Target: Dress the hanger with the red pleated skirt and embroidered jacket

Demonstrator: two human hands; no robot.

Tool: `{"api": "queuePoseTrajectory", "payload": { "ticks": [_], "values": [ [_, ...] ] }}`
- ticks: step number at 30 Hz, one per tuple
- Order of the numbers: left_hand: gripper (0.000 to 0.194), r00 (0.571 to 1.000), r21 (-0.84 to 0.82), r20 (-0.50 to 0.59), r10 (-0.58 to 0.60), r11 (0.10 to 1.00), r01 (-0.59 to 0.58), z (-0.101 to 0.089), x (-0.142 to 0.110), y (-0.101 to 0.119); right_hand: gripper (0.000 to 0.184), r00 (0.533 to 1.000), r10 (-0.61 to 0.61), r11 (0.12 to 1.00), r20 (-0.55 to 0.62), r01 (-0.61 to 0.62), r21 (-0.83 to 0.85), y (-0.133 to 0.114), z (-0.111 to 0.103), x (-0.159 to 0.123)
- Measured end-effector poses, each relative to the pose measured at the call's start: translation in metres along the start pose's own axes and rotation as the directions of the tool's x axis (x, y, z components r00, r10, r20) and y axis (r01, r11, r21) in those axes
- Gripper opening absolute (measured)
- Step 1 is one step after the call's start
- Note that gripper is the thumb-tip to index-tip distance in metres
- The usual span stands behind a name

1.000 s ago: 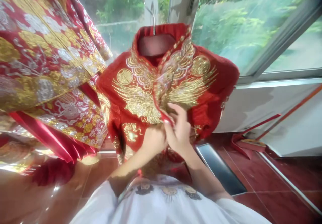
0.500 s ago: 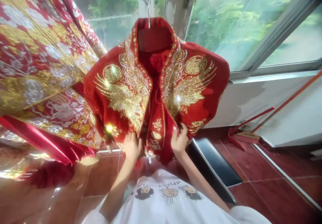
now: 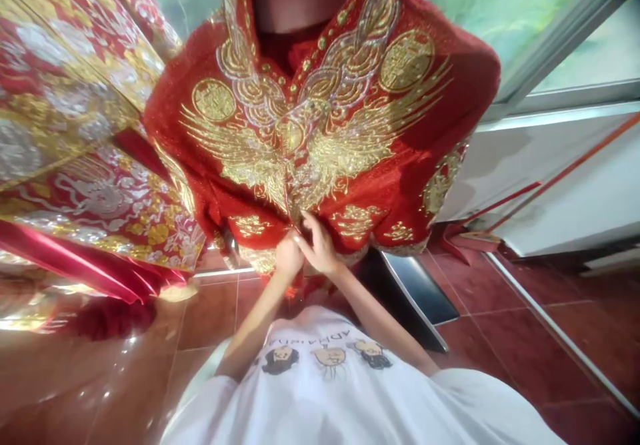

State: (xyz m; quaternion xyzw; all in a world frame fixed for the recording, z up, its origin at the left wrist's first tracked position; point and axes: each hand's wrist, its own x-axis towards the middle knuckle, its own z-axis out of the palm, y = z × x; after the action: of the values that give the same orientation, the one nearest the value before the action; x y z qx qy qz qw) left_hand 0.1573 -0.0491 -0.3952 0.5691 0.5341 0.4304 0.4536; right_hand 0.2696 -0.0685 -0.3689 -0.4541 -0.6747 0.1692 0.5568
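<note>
A red jacket [image 3: 210,172] with gold embroidered wings, round medallions and a beaded collar hangs in front of me. Its two front edges meet along the middle. My left hand [image 3: 290,255] is closed on the lower front edge of the jacket. Right beside it, my right hand [image 3: 320,245] pinches the other front edge, thumb and forefinger at the seam. The two hands touch or nearly touch. The fingertips of my left hand are partly hidden by cloth and by the right hand.
More red, gold and silver embroidered garments [image 3: 90,98] hang close on the left. A window [image 3: 595,52] stands behind. To the right are a dark flat panel [image 3: 420,285] low by the floor, a red dustpan [image 3: 455,242] with a long handle, and red floor tiles [image 3: 510,338].
Both hands have come together at the middle, drawing the jacket's front edges from apart to meeting. The jacket is now nearer and larger in view; its hanger hook has left the frame.
</note>
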Motion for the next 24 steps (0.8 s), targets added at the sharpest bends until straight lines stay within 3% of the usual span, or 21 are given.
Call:
{"api": "queuePoseTrajectory", "payload": {
  "ticks": [3,5,7,12,14,16,20,24],
  "values": [
    [0.008,1.0,-0.112,0.009,0.029,0.993,-0.028,-0.014,-0.006,-0.012,0.044,0.964,0.265,0.945,0.001,-0.26,0.201,0.017,-0.006,-0.029],
    [0.013,0.999,-0.197,-0.036,-0.012,0.98,0.004,-0.021,-0.019,-0.027,0.039,0.885,0.466,0.844,-0.007,-0.442,0.304,0.027,-0.007,-0.055],
    [0.023,0.99,-0.285,-0.094,-0.102,0.956,0.072,-0.027,-0.033,-0.044,0.034,0.804,0.593,0.762,-0.03,-0.549,0.344,0.037,-0.007,-0.081],
    [0.044,0.923,-0.473,-0.124,-0.365,0.839,0.269,-0.041,-0.055,-0.083,0.042,0.567,0.807,0.572,-0.165,-0.68,0.458,0.06,-0.016,-0.131],
    [0.051,0.894,-0.53,-0.119,-0.432,0.789,0.311,-0.048,-0.057,-0.091,0.054,0.476,0.86,0.494,-0.186,-0.683,0.538,0.066,-0.022,-0.14],
    [0.053,0.883,-0.564,-0.103,-0.459,0.758,0.328,-0.052,-0.056,-0.094,0.064,0.414,0.896,0.419,-0.16,-0.669,0.614,0.068,-0.027,-0.141],
    [0.043,0.903,-0.563,-0.04,-0.428,0.756,0.334,-0.051,-0.053,-0.09,0.064,0.387,0.92,0.313,-0.06,-0.635,0.706,0.059,-0.025,-0.133],
    [0.036,0.919,-0.513,-0.032,-0.392,0.796,0.322,-0.04,-0.058,-0.084,0.047,0.397,0.918,0.262,0.01,-0.624,0.737,0.041,-0.011,-0.129]
  ]
}}
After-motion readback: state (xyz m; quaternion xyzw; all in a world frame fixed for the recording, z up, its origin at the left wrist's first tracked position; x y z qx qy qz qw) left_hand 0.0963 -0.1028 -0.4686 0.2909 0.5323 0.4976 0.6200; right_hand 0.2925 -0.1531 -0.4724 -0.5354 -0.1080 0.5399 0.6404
